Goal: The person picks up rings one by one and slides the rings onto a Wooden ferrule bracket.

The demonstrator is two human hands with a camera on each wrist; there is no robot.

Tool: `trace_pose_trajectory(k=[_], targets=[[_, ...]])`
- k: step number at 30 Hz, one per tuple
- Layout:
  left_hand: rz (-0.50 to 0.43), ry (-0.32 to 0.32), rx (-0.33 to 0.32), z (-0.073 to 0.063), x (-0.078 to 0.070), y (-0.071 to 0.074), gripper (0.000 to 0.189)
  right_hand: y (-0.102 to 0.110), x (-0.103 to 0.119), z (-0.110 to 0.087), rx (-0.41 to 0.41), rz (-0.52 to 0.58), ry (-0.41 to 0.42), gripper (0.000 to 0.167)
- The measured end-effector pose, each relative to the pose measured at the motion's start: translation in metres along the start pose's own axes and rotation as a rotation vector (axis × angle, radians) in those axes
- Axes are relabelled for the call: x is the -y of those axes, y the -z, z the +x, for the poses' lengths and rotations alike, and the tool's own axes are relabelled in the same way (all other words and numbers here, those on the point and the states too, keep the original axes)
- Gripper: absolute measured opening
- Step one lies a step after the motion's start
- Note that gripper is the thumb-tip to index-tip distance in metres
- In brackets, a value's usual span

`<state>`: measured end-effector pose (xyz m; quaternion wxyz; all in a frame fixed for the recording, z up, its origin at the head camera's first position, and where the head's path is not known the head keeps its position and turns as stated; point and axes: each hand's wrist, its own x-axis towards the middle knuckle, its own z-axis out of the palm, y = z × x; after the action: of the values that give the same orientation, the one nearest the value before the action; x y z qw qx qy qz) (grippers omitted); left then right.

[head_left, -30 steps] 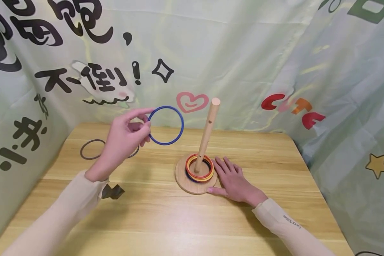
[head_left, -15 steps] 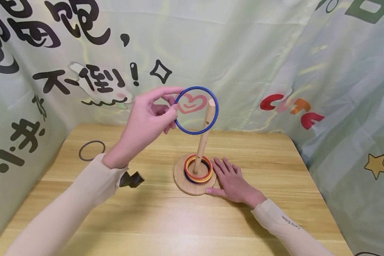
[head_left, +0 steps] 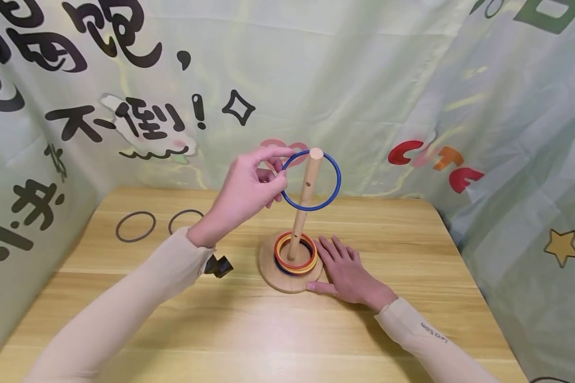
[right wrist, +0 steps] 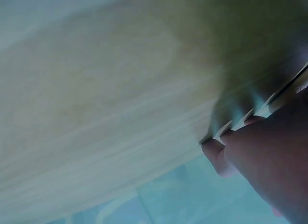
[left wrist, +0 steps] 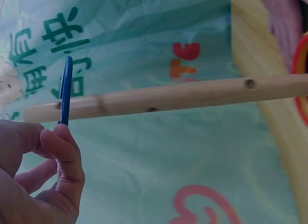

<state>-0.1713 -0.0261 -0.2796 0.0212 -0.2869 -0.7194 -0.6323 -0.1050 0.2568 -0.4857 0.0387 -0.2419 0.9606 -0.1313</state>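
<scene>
My left hand (head_left: 254, 186) pinches a thin blue ring (head_left: 339, 181) by its left edge, between thumb and fingers. The ring surrounds the upper end of an upright wooden peg (head_left: 311, 170); the left wrist view shows the ring (left wrist: 66, 89) edge-on, just below the tip of the peg (left wrist: 192, 99). At the foot of the peg, a red ring (head_left: 275, 249) tops a stack with yellow and dark blue ones. These lie on the round wooden base (head_left: 270, 271). My right hand (head_left: 350, 274) rests flat with spread fingers, thumb and fingertips at the base's right edge.
Two dark thin rings lie on the wooden table (head_left: 268, 330) at the back left, the left ring (head_left: 117, 229) in full view, the other partly behind my left forearm. A printed cloth (head_left: 364, 80) hangs behind the table and along both sides.
My left hand has carried the blue ring rightward, up in front of the peg's top and then down, so that the ring now encircles it. My right hand stays at the base.
</scene>
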Motion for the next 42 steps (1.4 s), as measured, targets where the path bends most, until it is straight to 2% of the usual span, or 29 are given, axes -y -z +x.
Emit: trace_pose_trajectory(k=[5, 12, 19, 26, 33, 37, 42], targets=[[0.025, 0.081, 0.009, -0.002, 0.019, -0.005, 0.044, 0.000, 0.000, 0.000, -0.011, -0.002, 0.006, 0.106], [0.049, 0.152, 0.028, -0.012, 0.050, -0.014, 0.044, -0.003, -0.002, 0.000, -0.023, 0.021, 0.022, 0.109], [0.100, 0.205, 0.043, -0.030, 0.093, -0.025, 0.042, -0.006, -0.001, 0.001, -0.027, 0.014, 0.027, 0.109], [0.145, 0.279, 0.051, -0.048, 0.125, -0.031, 0.040, -0.006, 0.000, 0.001, -0.030, 0.010, 0.028, 0.108], [0.136, 0.339, 0.066, -0.057, 0.146, -0.037, 0.037, -0.003, 0.000, 0.002, -0.029, -0.008, 0.015, 0.108], [0.154, 0.347, 0.071, -0.059, 0.152, -0.039, 0.035, -0.002, 0.000, 0.002, -0.003, -0.022, -0.002, 0.107], [0.190, 0.359, 0.069, -0.061, 0.157, -0.041, 0.031, -0.004, -0.002, 0.001, -0.010, -0.017, 0.012, 0.109]])
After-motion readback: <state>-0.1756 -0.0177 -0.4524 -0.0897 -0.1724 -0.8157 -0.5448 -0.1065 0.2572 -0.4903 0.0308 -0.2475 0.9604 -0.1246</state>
